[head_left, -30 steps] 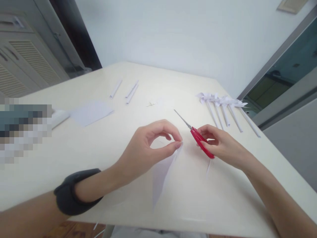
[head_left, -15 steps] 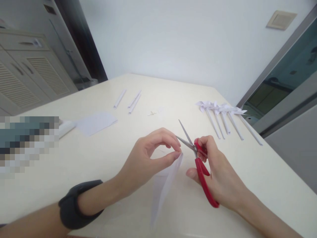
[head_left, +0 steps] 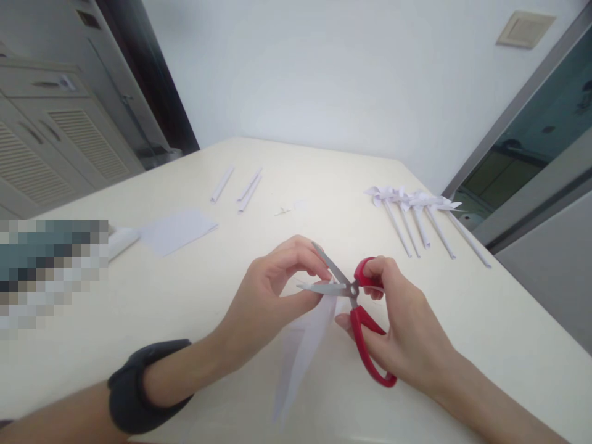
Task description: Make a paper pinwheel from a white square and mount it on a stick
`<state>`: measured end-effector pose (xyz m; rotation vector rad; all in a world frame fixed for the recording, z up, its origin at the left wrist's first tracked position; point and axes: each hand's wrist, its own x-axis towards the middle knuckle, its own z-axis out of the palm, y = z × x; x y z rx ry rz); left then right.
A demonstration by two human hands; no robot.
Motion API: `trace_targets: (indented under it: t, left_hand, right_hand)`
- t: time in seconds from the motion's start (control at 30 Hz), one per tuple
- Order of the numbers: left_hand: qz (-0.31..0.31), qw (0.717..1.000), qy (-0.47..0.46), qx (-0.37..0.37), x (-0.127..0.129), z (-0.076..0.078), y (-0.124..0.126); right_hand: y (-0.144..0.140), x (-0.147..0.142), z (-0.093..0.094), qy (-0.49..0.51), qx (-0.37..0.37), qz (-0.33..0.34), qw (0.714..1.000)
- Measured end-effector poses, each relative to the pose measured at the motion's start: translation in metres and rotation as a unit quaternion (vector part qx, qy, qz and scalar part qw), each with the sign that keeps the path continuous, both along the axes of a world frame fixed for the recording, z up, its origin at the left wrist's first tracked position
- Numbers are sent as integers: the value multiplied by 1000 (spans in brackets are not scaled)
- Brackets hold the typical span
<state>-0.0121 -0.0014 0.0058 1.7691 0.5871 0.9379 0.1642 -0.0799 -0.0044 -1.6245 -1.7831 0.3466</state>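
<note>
Between thumb and fingers, my left hand (head_left: 282, 280) pinches the upper corner of a folded sheet of white paper (head_left: 305, 351), which hangs down toward the table's front. My right hand (head_left: 398, 314) grips red-handled scissors (head_left: 354, 290) by their loops. The scissor blades are spread apart and point left, lying around the pinched paper tip close to my left fingertips. Whether the blades touch the paper, I cannot tell. A dark band circles my left wrist.
Paper pinwheels on rolled sticks (head_left: 411, 203) lie in a row at the right. Rolled paper tubes (head_left: 250, 188) rest farther back. Stacked paper sheets (head_left: 178, 231) lie at left, near a white roll (head_left: 123, 242). Small paper scraps (head_left: 283, 211) sit mid-table (head_left: 324, 179), before the wall.
The scissors have moved left and slightly down, bringing their spread blades around the paper tip. My left hand keeps its pinch, and the paper's lower end has shifted slightly left.
</note>
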Motion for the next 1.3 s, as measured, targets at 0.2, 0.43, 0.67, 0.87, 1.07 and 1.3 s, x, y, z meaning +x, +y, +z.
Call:
trace_targets:
  t: [0.2,0.43,0.67,0.87,1.07,1.3]
  left_hand:
    - [1,1000,-5,-9,0,-4,0]
    - [-7,999,-12,-31,1,-3,-2]
    - [-5,999,-2,-42,1,-4,-1]
    - [-1,1000,1,-29,1,-6,-1]
    - [-7,999,-1,-50,2,-6,0]
    - [-19,995,-17,-92,5,-6,-1]
  right_hand:
    - [0,-1,-3,-9,19,2,1000]
    - [-1,-1,-3,-21,19,-10,1000]
    - [-1,-1,-1,-29,1,-15,999]
    - [-1,0,-2,-59,1,-22,998]
    - [-2,0,-5,-59,5,-32,998]
    - [-2,-1,-6,-43,-8,-32,999]
